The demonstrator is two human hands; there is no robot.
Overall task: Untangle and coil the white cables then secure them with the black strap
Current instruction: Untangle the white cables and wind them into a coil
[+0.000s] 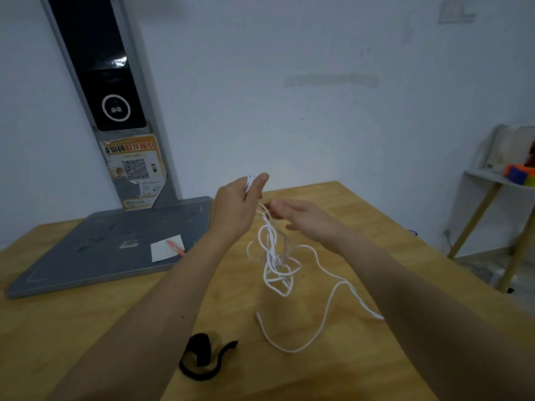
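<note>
Left hand [237, 208] lifts white cables [273, 261] clenched in fingers so the tangle hangs free, right hand [301, 218] fingers pinching strands; black strap [202, 360] waits near worktop [333, 371] front edge.

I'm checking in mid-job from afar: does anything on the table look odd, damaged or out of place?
Nothing is spilled. The orange poster on the grey stand is torn and peeling at its edges. The white cables hang in a snarl from the left hand, by the right hand. The black strap lies loose.
</note>
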